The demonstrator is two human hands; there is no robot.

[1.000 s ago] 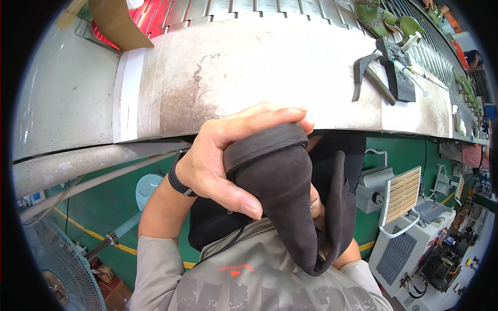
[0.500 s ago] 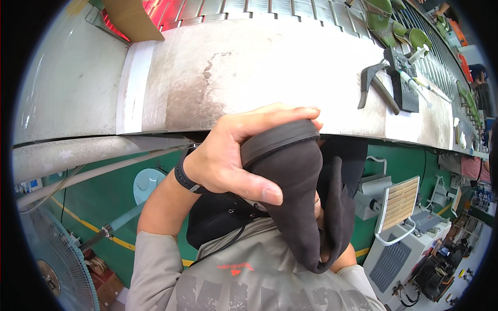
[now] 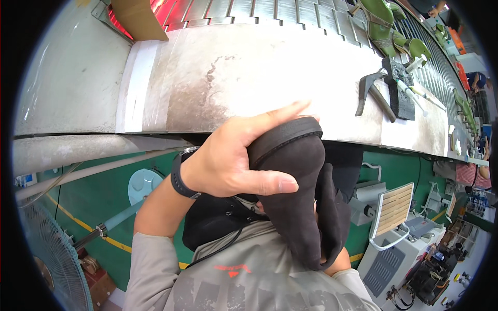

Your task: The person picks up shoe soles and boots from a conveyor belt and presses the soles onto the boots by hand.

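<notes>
A dark brown, suede-like boot (image 3: 293, 202) with a thick black sole (image 3: 285, 139) hangs before my chest, sole end up. My left hand (image 3: 228, 150) is closed round that sole end, thumb lying along the upper and fingers over the far side. The right forearm (image 3: 340, 260) comes in beside the boot's hanging shaft (image 3: 334, 217). My right hand is almost wholly hidden behind the boot; only scraps of skin show, so its grip cannot be made out.
The pale worktable (image 3: 249, 78) lies ahead, with a hammer (image 3: 384, 101) and a black block (image 3: 400, 96) at right. Green sandals (image 3: 381, 23) stand on the slatted conveyor (image 3: 290, 11). A fan (image 3: 52, 259) is at lower left, a wood-slatted seat (image 3: 392, 210) at right.
My left hand has shifted slightly to the right on the boot, its index finger now stretched out straighter. The boot has turned a little, and the view has shifted slightly.
</notes>
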